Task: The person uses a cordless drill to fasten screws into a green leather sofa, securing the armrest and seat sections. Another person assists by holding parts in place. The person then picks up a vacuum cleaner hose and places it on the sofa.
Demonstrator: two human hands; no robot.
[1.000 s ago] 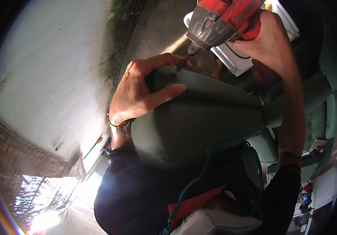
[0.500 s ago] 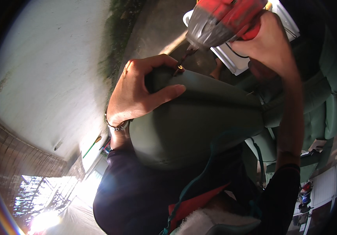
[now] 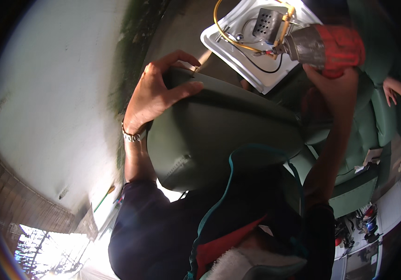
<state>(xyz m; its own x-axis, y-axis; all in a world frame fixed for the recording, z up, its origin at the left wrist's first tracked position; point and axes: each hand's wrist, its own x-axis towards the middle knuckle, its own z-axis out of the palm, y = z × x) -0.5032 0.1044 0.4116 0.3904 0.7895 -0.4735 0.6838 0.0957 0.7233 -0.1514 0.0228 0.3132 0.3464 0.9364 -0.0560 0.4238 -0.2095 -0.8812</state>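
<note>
My right hand (image 3: 333, 86) is closed round the handle of a red and grey power drill (image 3: 340, 46). The drill is raised to the upper right, its nose pointing left over a white tray (image 3: 205, 39), apart from the upholstery. Before me lies a large dark-green padded piece (image 3: 228, 116) with a smooth cover. My left hand (image 3: 156, 88) grips its far left corner, thumb on the near face and fingers over the far edge. A small dark spot shows on the edge between thumb and fingers; whether it is a screw or a hole I cannot tell.
In the tray lie a yellow hose (image 3: 219, 23), a perforated metal piece (image 3: 266, 25) and dark cable. Green upholstered seating (image 3: 349, 193) stands at the right, with another person's hand (image 3: 391, 91) beside it. A white wall (image 3: 60, 93) rises at left. A teal cord (image 3: 230, 172) hangs close.
My right hand has drawn the drill away from the padded piece's edge, to the right. The gold-coloured bit of metal by my left fingertips no longer shows. More of the tray is visible.
</note>
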